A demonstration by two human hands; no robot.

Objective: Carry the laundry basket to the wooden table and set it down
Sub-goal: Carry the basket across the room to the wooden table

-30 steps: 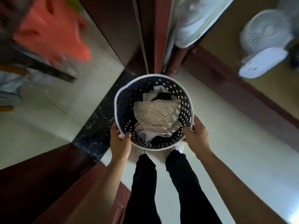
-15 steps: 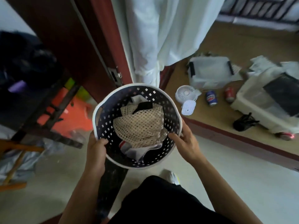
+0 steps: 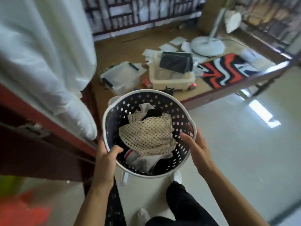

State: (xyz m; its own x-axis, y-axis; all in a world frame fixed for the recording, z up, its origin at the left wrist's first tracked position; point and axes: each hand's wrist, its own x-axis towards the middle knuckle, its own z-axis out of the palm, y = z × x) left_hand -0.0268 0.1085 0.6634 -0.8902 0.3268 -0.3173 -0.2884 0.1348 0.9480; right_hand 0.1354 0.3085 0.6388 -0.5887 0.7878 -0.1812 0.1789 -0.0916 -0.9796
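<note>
Mid-carry only: laundry basket (image 3: 182, 110) aloft above the floor (image 3: 244, 144), left hand (image 3: 105, 158) at 8 o'clock and right hand (image 3: 194, 147) at 3 o'clock, fingers curled tight over the rim, wooden desk (image 3: 123, 46) waiting at 12 o'clock, setting-down not yet done.

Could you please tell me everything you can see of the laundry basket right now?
The laundry basket is round, looks like plastic, dark inside with rows of small square holes and a white rim. It is held in the air above the pale floor, slightly tilted. The left hand and right hand grip the near rim on opposite sides, thumbs inside. It holds a cream mesh cloth on top of white and dark clothes.
</note>
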